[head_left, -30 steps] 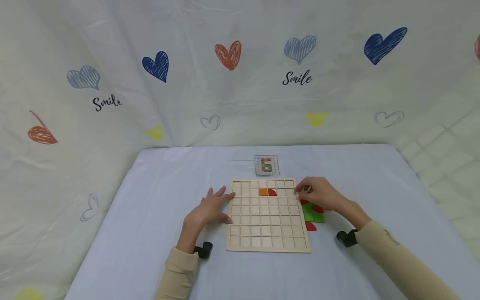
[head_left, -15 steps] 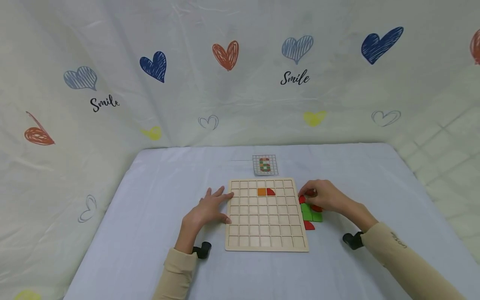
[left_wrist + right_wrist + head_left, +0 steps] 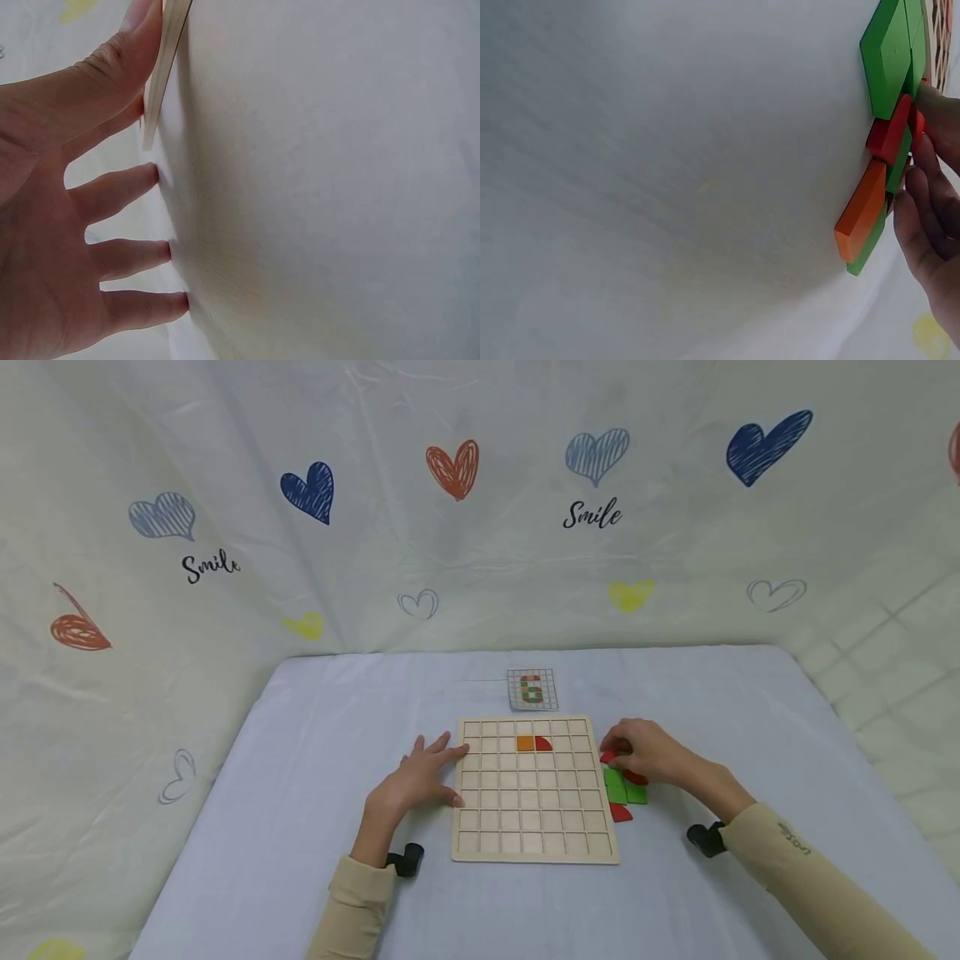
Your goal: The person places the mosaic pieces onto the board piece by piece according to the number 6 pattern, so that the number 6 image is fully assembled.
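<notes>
Head view: a wooden board [image 3: 522, 821] with a grid of square compartments lies mid-table on a white cloth [image 3: 247, 860]. In its second row from the far edge, an orange square [image 3: 526, 743] and a red quarter-circle [image 3: 543, 743] fill neighbouring compartments. Just beyond the board, a card [image 3: 532, 690] shows a coloured figure on a grid. The left hand [image 3: 417, 778] is spread, thumb and index finger touching the board's left edge. The right hand [image 3: 645, 749] is just beside the board's right edge, fingers bent over loose green tiles [image 3: 617, 786] and red ones. Behind the table hangs a pale sheet [image 3: 502, 560] printed with hearts and "Smile".

Left wrist view: the left hand grasps nothing; its thumb touches the board's side, and three fingertips reach down to the cloth.

Right wrist view: the right hand pinches a red tile [image 3: 918, 132] between thumb and fingers. Close by lie the green tiles, another red one and an orange block [image 3: 860, 214].
</notes>
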`<state>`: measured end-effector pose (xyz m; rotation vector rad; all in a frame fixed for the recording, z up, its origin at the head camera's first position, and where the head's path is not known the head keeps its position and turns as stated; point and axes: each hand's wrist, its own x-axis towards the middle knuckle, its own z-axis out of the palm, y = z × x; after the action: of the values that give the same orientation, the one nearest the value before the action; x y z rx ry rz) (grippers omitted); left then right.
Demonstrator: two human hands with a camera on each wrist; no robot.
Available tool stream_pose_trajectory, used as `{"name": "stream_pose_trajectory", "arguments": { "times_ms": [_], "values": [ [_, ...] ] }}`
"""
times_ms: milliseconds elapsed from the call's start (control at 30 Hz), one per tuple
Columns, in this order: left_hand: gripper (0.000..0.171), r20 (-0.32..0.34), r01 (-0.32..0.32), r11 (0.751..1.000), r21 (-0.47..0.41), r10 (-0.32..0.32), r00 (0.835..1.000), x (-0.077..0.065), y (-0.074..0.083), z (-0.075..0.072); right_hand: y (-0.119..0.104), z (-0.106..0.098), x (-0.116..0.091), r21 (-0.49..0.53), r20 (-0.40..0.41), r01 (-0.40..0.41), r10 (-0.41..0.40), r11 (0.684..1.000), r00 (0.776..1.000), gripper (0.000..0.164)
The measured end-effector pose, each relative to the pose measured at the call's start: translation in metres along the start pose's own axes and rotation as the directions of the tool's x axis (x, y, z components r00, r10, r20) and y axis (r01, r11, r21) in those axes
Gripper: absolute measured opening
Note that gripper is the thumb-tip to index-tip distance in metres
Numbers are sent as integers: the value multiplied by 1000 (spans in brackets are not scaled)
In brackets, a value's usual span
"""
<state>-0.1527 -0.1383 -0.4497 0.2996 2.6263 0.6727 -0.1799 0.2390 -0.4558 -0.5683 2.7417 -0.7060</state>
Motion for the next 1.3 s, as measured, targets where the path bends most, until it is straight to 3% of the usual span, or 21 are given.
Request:
{"name": "stream_pose_trajectory", "arguments": {
  "times_ms": [433,1067,1300],
  "values": [
    [88,-1,15,1000,-4,-15,1000,1,1,1,-1,0,-1,74,30,-17,15,997,999,11],
    [87,-5,5,1000,-14,-5,1000,0,-1,1,-14,-4,7,156,-19,-11,14,988,1000,12],
    [87,-8,6,1000,-14,-6,1000,0,-1,1,-24,-3,14,173,-50,30,-22,984,999,18]
  ]
}}
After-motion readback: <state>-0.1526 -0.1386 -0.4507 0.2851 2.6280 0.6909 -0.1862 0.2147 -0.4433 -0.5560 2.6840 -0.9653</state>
